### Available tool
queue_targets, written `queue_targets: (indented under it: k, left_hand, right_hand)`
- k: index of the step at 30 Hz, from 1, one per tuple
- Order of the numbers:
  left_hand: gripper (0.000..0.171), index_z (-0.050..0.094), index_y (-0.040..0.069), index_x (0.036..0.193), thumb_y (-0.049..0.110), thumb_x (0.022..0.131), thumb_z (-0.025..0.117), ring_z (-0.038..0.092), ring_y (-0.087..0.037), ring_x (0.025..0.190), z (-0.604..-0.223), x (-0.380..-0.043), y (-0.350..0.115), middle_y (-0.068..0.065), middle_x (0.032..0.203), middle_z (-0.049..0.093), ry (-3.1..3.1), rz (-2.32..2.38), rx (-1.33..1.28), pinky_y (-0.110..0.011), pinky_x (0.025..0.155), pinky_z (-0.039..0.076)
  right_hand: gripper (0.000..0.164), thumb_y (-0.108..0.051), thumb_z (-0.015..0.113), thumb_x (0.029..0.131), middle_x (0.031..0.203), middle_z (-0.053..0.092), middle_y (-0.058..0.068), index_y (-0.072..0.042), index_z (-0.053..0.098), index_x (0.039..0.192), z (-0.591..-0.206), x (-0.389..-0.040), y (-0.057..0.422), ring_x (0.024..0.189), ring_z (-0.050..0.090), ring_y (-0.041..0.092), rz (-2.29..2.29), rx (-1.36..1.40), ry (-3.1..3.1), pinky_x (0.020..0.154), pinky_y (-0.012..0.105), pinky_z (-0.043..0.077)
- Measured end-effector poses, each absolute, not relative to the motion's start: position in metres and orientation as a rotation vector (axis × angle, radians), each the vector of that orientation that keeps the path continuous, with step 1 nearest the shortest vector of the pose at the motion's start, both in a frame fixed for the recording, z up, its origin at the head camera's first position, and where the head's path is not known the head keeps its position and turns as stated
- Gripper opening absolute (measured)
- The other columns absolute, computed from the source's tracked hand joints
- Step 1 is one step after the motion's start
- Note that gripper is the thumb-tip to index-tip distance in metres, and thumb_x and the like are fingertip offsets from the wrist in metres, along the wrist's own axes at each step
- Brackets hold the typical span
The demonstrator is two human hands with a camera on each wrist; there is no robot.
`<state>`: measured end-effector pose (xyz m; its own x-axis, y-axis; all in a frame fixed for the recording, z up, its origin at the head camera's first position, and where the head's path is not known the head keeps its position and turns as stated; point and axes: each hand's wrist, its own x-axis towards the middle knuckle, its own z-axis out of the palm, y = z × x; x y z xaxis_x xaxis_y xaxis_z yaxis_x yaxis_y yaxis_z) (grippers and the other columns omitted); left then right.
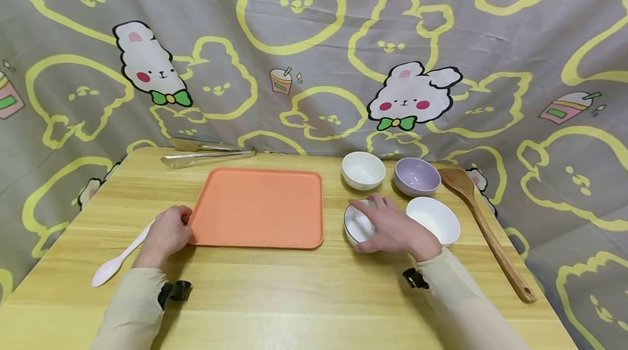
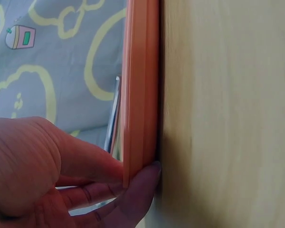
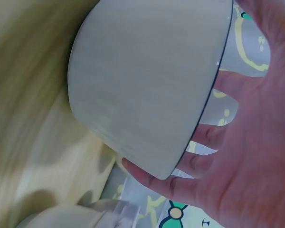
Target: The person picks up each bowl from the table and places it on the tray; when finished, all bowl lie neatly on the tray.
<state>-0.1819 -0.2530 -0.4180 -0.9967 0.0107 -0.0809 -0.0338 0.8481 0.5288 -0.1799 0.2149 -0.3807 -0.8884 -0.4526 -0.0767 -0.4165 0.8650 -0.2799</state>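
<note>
My left hand (image 1: 168, 234) pinches the left edge of a flat orange tray (image 1: 257, 208). In the left wrist view the thumb lies at the rim of the tray (image 2: 141, 90), with a fingertip against its underside. Over on the right, my right hand (image 1: 394, 228) spans a white bowl with a dark rim (image 1: 357, 224). The right wrist view shows the side of this bowl (image 3: 142, 90) tilted in the picture, with the fingers reaching round its far side; part of them is hidden behind it.
Around the right hand stand a white bowl (image 1: 363, 171), a purple bowl (image 1: 417, 176) and a wider white bowl (image 1: 434, 220). A wooden spatula (image 1: 483, 219) lies at the right edge. Metal tongs (image 1: 208, 156) lie behind the tray, and a pale pink spoon (image 1: 109, 269) lies at left.
</note>
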Motion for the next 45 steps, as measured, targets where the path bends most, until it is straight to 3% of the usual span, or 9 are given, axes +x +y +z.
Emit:
queue_targets:
  k: [5, 10, 16, 25, 36, 45]
  left_hand:
    - [0.042, 0.054, -0.017, 0.119, -0.004, 0.078, 0.056, 0.058, -0.038, 0.089, -0.421, -0.182, -0.255, -0.026, 0.1, 0.062, 2.955, 0.857, -0.002, -0.05, 0.076, 0.049]
    - [0.042, 0.055, -0.016, 0.117, -0.004, 0.077, 0.056, 0.058, -0.036, 0.086, -0.421, -0.182, -0.255, -0.023, 0.096, 0.063, 2.969, 0.859, 0.017, -0.047, 0.074, 0.049]
    - [0.043, 0.054, -0.016, 0.116, -0.005, 0.074, 0.058, 0.06, -0.033, 0.082, -0.421, -0.183, -0.257, -0.02, 0.092, 0.064, 2.967, 0.881, 0.064, -0.042, 0.071, 0.048]
    - [0.041, 0.054, -0.016, 0.117, -0.006, 0.077, 0.057, 0.06, -0.027, 0.078, -0.422, -0.183, -0.259, -0.019, 0.093, 0.062, 2.927, 0.943, 0.045, -0.034, 0.064, 0.049]
    - [0.04, 0.055, -0.015, 0.116, -0.004, 0.077, 0.059, 0.059, -0.026, 0.078, -0.422, -0.182, -0.258, -0.017, 0.091, 0.061, 2.909, 0.949, 0.016, -0.034, 0.065, 0.049]
    - [0.041, 0.054, -0.016, 0.117, -0.004, 0.077, 0.057, 0.059, -0.029, 0.082, -0.421, -0.182, -0.259, -0.018, 0.093, 0.062, 2.904, 0.944, 0.015, -0.039, 0.072, 0.049]
  right_hand:
    - [0.09, -0.049, 0.083, 0.066, 0.137, 0.038, 0.017, -0.029, 0.047, 0.146, -0.376, -0.188, 0.204, 0.116, 0.041, 0.034, -0.402, -0.705, 2.873, 0.079, 0.045, 0.05]
    - [0.086, -0.047, 0.083, 0.066, 0.138, 0.037, 0.017, -0.031, 0.049, 0.144, -0.367, -0.195, 0.195, 0.12, 0.038, 0.034, -0.449, -0.736, 2.86, 0.081, 0.046, 0.05]
    - [0.086, -0.048, 0.083, 0.066, 0.136, 0.038, 0.015, -0.034, 0.049, 0.143, -0.358, -0.202, 0.18, 0.114, 0.04, 0.029, -0.429, -0.782, 2.838, 0.08, 0.041, 0.048]
    - [0.079, -0.043, 0.083, 0.066, 0.13, 0.04, 0.012, -0.036, 0.052, 0.139, -0.352, -0.214, 0.157, 0.113, 0.039, 0.028, -0.474, -0.892, 2.767, 0.08, 0.038, 0.048]
    - [0.073, -0.046, 0.078, 0.07, 0.128, 0.043, 0.012, -0.035, 0.054, 0.138, -0.348, -0.226, 0.133, 0.103, 0.043, 0.028, -0.36, -1.049, 2.793, 0.075, 0.034, 0.048]
    - [0.07, -0.044, 0.078, 0.074, 0.129, 0.039, 0.009, -0.039, 0.051, 0.138, -0.342, -0.247, 0.103, 0.106, 0.037, 0.025, -0.384, -1.035, 2.709, 0.072, 0.032, 0.047]
